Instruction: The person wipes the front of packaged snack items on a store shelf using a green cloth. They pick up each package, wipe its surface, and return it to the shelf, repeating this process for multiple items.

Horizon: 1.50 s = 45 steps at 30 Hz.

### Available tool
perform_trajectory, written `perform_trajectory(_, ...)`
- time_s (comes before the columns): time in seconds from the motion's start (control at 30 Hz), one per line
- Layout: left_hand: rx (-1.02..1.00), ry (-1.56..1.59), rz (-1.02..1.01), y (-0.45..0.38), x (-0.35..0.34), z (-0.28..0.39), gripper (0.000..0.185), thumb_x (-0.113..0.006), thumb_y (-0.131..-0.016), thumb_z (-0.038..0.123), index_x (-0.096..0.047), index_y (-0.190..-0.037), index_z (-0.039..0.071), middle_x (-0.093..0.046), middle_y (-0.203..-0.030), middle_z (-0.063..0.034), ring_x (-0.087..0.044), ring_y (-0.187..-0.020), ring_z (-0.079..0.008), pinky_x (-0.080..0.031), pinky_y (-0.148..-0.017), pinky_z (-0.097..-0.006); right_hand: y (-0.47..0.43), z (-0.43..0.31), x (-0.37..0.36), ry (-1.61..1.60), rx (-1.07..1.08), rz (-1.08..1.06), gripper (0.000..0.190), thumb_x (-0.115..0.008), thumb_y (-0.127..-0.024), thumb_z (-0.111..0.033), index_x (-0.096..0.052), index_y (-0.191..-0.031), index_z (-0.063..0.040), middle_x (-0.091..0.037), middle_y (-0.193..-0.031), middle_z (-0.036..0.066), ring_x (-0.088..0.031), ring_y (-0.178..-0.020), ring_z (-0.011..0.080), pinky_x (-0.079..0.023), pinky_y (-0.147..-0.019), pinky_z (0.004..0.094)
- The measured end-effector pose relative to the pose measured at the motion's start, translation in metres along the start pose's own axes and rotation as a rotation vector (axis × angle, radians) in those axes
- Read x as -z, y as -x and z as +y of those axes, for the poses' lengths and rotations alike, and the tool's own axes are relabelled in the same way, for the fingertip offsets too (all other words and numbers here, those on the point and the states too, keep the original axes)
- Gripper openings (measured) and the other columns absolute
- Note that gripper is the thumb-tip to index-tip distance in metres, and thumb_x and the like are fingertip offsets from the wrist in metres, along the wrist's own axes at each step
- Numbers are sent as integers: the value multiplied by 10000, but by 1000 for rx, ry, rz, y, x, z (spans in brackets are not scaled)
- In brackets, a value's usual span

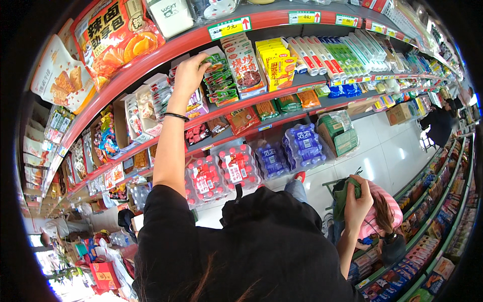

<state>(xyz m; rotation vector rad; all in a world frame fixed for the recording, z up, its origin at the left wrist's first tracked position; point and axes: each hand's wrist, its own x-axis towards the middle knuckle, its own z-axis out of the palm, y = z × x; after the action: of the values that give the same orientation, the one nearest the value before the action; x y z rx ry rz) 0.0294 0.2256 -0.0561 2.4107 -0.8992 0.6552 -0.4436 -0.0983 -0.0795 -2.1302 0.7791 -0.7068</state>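
Observation:
My left hand [191, 71] reaches into the shelf at the top of a box of green snack packets [222, 85]; its fingers are at the upper packets, and whether they grip one is not clear. To the right of that box stand red and white snack packets [243, 64] and yellow packets [280, 68]. A black band is round my left wrist. My right hand [358, 200], away from the shelf on the right, holds a bunched green cloth [344, 198].
Shrink-wrapped bottle packs [237, 166] and a carton [337, 132] stand on the floor below the shelf. A person in pink stripes [381, 207] is low beside my right hand. Another shelf [419, 226] runs along the right; a person in dark clothes [439, 124] is farther off.

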Motion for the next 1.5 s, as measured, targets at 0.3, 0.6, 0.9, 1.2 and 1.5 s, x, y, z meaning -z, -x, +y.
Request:
perform_trajectory(0.3,12,-85,-82,0,-35,-18,330,-765,-922,175,-688,-1221,57,-728,-1144,-203,-695,-1049,-419,-558,-859,-484,-3,5,4,8,-41,1,178,-672,-942,18,-712,-1115,1,-738,-925,97,-673,-844,134,-534,-777,295)
perform_trajectory(0.6,-23,-224,117,6,-56,-19,181,-804,-822,116,-724,-983,96,-720,-932,-95,-689,-949,-333,-561,-836,-448,-15,-3,-3,17,-3,-33,180,-669,-943,26,-713,-1116,3,-733,-927,108,-682,-852,145,-532,-783,294)
perform_trajectory(0.9,186,-192,-9,10,-86,-27,74,-743,-901,191,-761,-945,134,-736,-934,-118,-731,-842,-357,-582,-694,-463,-25,-10,-9,16,42,-89,195,-661,-936,42,-711,-1122,9,-732,-942,116,-691,-875,159,-532,-801,301)
perform_trajectory(1.2,12,-343,-60,-10,-98,-54,99,-739,-906,159,-751,-964,80,-750,-995,-118,-715,-954,-337,-576,-842,-453,-31,-11,-10,24,48,-110,199,-661,-931,43,-711,-1121,10,-735,-952,127,-701,-878,172,-538,-807,309)
perform_trajectory(1.5,83,78,226,28,-2,92,134,-684,-1014,114,-640,-1109,31,-744,-1005,-139,-742,-880,-258,-575,-767,-346,-26,5,-5,-193,-104,-88,157,-656,-968,8,-710,-1114,14,-729,-934,61,-653,-861,110,-511,-775,265)
